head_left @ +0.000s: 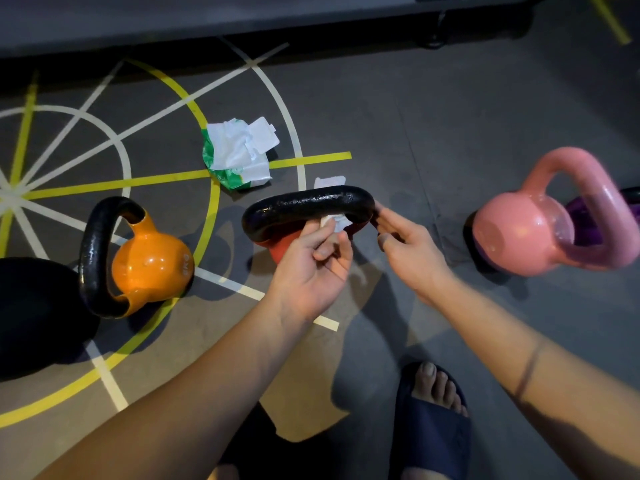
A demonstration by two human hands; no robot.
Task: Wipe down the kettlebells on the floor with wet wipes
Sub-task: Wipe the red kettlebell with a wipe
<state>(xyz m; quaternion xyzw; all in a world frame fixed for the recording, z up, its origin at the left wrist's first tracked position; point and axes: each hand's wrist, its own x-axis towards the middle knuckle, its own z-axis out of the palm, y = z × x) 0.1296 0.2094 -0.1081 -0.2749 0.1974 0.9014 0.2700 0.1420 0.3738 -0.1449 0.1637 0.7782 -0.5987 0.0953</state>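
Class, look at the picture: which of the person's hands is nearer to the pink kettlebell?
Right. The right hand sits just left of the pink kettlebell, apart from it; the left hand is farther left, holding a wipe.

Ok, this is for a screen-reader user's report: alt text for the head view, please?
A person's left hand pinches a folded wet wipe against the black handle of a red kettlebell, the right hand touching the handle's right end. An orange kettlebell and a pink kettlebell lie on their sides left and right, an open wet-wipe pack beyond.
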